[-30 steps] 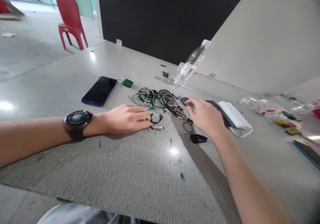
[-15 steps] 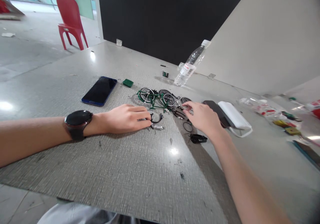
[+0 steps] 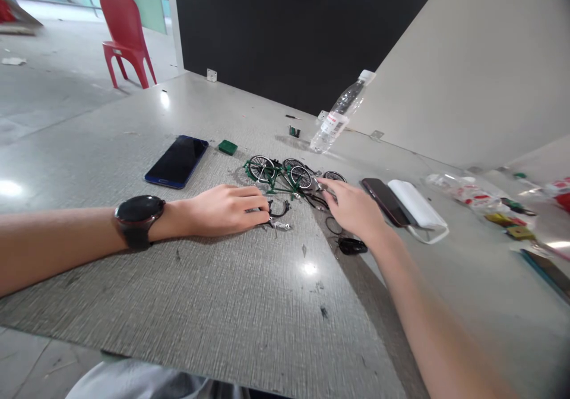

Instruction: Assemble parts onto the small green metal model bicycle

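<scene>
A miniature green bicycle frame (image 3: 278, 182) lies on the table among small wheels, with a spoked wheel (image 3: 262, 168) at its left end. My left hand (image 3: 236, 209) rests on the tabletop, fingers curled down together; whatever is under the fingertips is hidden. Beside those tips are a curved black part (image 3: 280, 210) and a small silver part (image 3: 280, 225). My right hand (image 3: 356, 206) reaches over the right end of the bicycle parts, index finger stretched out and thumb apart. Near its fingertips lies a loose wheel (image 3: 335, 177). Below it are a thin black ring (image 3: 333, 225) and a black piece (image 3: 351, 246).
A blue phone (image 3: 177, 162) and a green block (image 3: 227, 147) lie left of the parts. Behind stands a clear bottle (image 3: 336, 117). At right are a dark phone (image 3: 387, 201), a white case (image 3: 416, 204) and plastic packaging (image 3: 463, 191).
My right hand has shifted slightly left and forward, its index finger now stretched further out, and more of the loose wheel shows. My left hand stays nearly still.
</scene>
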The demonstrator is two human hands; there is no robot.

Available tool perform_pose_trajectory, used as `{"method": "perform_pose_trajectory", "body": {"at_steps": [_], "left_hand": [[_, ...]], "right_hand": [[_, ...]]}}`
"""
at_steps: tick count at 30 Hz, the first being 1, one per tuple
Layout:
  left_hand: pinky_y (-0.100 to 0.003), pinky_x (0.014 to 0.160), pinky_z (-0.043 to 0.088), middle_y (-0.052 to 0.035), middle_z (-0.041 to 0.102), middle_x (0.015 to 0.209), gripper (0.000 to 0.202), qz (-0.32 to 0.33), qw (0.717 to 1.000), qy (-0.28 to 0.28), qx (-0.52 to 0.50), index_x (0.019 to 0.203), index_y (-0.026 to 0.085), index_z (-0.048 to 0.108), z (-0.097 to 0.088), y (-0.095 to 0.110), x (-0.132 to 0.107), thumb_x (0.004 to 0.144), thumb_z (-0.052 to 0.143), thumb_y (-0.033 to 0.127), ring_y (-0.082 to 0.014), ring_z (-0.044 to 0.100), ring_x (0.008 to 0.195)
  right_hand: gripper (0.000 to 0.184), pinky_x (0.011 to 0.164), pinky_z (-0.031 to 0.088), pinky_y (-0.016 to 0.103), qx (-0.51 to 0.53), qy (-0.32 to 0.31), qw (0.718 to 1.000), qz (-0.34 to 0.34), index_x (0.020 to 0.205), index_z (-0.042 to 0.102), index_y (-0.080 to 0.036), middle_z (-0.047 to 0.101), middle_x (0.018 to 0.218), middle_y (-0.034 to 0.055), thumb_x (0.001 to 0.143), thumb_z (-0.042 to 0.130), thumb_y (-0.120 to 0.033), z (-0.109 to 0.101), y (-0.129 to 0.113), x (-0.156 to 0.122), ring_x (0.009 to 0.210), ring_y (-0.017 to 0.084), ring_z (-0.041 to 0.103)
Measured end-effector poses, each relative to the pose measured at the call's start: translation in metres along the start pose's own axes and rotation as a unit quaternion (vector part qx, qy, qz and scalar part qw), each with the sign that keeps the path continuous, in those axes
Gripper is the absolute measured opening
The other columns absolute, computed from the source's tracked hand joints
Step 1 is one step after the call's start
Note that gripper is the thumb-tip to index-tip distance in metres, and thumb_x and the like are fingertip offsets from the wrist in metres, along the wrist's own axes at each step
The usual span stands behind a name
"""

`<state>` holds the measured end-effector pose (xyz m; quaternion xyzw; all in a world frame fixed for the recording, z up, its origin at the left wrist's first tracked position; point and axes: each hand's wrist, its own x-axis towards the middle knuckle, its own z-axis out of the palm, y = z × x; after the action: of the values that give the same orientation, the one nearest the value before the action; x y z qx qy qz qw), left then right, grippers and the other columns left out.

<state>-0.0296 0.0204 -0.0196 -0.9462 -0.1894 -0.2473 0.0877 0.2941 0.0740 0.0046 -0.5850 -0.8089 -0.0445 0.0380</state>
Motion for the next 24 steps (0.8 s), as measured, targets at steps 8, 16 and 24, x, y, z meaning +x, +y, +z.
{"method": "perform_pose_trajectory", "body": {"at_steps": [8,16,24], "left_hand": [[-0.025,0.075,0.055,-0.0076,0.071,0.11,0.019,0.001,1.0,-0.002,0.009,0.109,0.016,0.068,0.001,0.0,0.0,0.105,0.05,0.015,-0.0181,0.065,0.102],[-0.025,0.071,0.053,-0.0075,0.071,0.109,0.02,0.0,1.0,-0.007,0.018,0.108,0.016,0.068,0.001,0.0,0.0,0.104,0.049,0.012,-0.0195,0.064,0.104],[-0.026,0.073,0.053,-0.0077,0.071,0.112,0.022,-0.001,1.0,-0.02,0.018,0.109,0.017,0.067,0.001,-0.001,0.001,0.106,0.046,0.015,-0.0186,0.065,0.102]], "right_hand": [[0.055,0.087,0.056,0.047,0.006,-0.035,0.999,0.028,0.155,0.053,-0.021,0.068,0.143,0.014,0.106,0.033,-0.038,0.0,-0.008,0.001,0.12,0.035,0.069],[0.059,0.083,0.054,0.05,0.009,-0.033,0.999,0.032,0.156,0.051,-0.019,0.069,0.139,0.0182,0.105,0.028,-0.04,0.003,-0.015,0.0,0.117,0.037,0.069],[0.06,0.084,0.055,0.051,0.012,-0.043,0.998,0.038,0.158,0.048,-0.019,0.068,0.14,0.0193,0.105,0.029,-0.041,0.002,-0.017,0.0,0.118,0.038,0.068]]}}
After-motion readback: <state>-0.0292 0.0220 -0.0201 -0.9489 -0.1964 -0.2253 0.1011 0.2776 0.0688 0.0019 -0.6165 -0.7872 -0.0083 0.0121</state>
